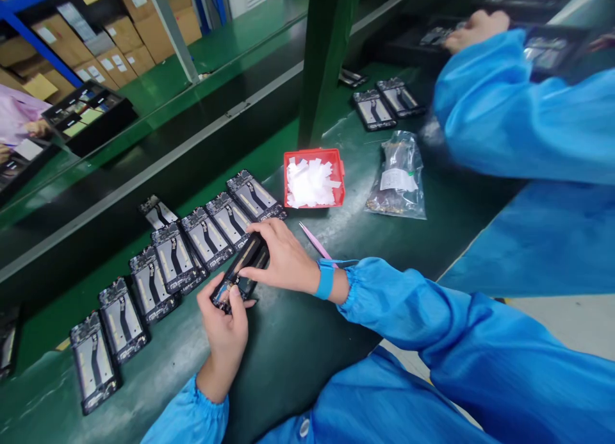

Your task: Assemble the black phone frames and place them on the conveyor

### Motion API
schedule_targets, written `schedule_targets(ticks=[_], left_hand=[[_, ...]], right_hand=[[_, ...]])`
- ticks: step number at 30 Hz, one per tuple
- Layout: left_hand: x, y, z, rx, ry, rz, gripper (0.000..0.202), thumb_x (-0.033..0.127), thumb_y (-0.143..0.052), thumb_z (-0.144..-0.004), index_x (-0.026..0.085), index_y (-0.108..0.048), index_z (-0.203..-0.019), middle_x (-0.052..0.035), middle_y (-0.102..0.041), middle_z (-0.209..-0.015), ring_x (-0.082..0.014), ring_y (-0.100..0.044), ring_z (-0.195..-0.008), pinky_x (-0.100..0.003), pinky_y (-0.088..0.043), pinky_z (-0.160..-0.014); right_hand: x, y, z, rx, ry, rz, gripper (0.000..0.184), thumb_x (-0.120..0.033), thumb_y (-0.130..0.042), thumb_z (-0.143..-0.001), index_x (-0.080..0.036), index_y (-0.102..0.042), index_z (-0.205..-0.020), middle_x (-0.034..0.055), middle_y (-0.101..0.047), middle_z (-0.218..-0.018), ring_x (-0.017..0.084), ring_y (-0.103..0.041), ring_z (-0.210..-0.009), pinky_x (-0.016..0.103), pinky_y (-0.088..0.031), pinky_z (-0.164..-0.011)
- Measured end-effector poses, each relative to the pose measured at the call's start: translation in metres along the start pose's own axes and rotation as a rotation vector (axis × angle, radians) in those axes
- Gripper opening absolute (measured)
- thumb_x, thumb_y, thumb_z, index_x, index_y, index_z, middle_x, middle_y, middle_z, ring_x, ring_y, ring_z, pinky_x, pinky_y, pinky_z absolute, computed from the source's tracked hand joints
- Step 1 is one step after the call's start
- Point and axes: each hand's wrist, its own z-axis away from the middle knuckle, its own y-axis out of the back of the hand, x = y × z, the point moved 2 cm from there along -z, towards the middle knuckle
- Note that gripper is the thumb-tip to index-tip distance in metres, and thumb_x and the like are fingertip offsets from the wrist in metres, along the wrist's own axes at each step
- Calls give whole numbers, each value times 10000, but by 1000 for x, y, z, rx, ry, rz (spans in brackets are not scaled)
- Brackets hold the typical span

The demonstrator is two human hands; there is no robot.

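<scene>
My left hand (225, 319) grips the near end of a black phone frame (243, 268) lying on the green bench mat. Its fingers curl over the frame's lower corner. My right hand (282, 258) rests on the frame's far end, fingers closed along its edge, with a blue wrist strap (325, 279) on the wrist. A pink pair of tweezers (314, 240) lies on the mat just behind my right wrist.
A row of several phone frames (173, 258) lies left of my hands. A red tray of white slips (313, 178) and a clear parts bag (398, 178) sit beyond. A co-worker's blue sleeve (519, 104) reaches over black trays at the upper right. A green post (327, 59) stands behind.
</scene>
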Motion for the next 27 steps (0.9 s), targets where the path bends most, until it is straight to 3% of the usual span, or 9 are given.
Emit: schedule_targets(ticks=[4,8,12,15,21,27], left_hand=[[-2,-3,6,18,-54,-63,382,331,-671,-939,165,-509,-1243,-91,-674,-1050,-156,-747,-698,-270,-661,-547],[-5,-3,5,24,-67,-93,373,297,-675,-935,163,-513,-1244,-79,-696,-1012,-147,-743,-642,-265,-654,-553],[-3,0,-5,51,-16,-115,369,334,-701,-909,166,-547,-1199,-15,-697,-865,-105,-666,-464,-219,-591,-452],[2,7,-15,67,64,-60,383,389,-717,-885,172,-559,-1157,45,-648,-746,-94,-602,-363,-196,-514,-357],[4,14,-19,-58,226,69,397,459,-710,-880,184,-571,-1130,80,-566,-702,-107,-568,-311,-209,-451,-279],[-3,6,-19,-207,329,151,460,493,-735,-852,195,-558,-1155,71,-572,-757,-86,-525,-317,-238,-465,-257]], right_hand=[[-6,-3,6,19,-47,6,810,-489,-908,-678,-193,-525,-1327,165,-465,-1319,366,-472,-1315,557,-436,-1122],[-11,-8,11,11,-36,19,765,-474,-883,-730,-193,-518,-1341,200,-417,-1394,401,-420,-1378,597,-410,-1134],[-11,-12,14,18,-18,78,760,-449,-865,-767,-192,-500,-1382,228,-389,-1430,433,-413,-1372,638,-418,-1097],[-6,-7,11,3,24,115,719,-373,-859,-791,-215,-513,-1402,201,-451,-1375,404,-452,-1342,593,-450,-1063],[2,7,-1,-138,285,148,371,-361,-792,-880,-165,-640,-1156,130,-647,-1167,304,-592,-1101,480,-460,-966],[-4,-1,7,-241,400,268,315,-356,-704,-947,-116,-655,-1144,117,-686,-1009,282,-610,-943,425,-460,-833]])
